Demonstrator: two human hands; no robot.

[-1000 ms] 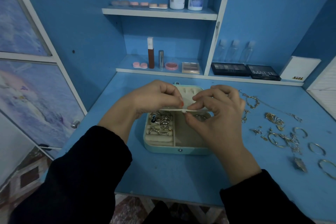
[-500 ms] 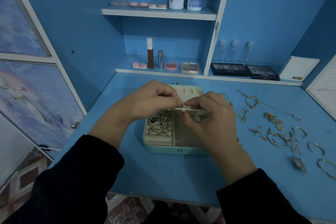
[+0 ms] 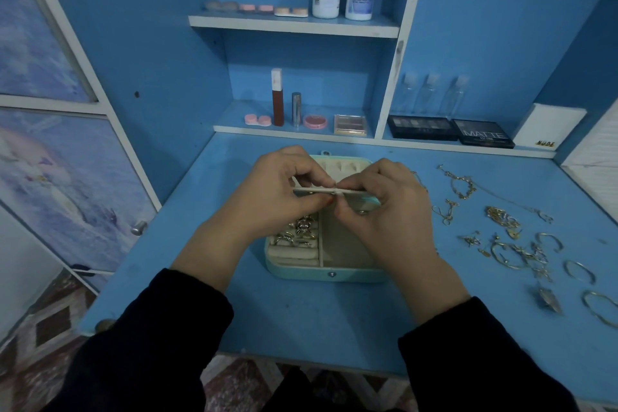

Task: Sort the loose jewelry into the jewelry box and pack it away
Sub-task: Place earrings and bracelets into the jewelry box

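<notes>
Blue painted tabletop [image 3: 301,328] carries an open mint-green jewelry box [image 3: 331,275] with cream lining, metal rings [image 3: 301,231] seated in its left compartment. Above it the left hand [image 3: 277,197] and right hand [image 3: 388,211] meet, each pinching a thin white strip [image 3: 314,190]. Loose gold and silver jewelry [image 3: 515,244] lies scattered to the right; black makeup palettes [image 3: 451,132] sit on the shelf behind

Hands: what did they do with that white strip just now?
The left hand and right hand moved the strip slightly up toward the lid, keeping their pinch on it. The box, rings and loose jewelry stayed put.
</notes>
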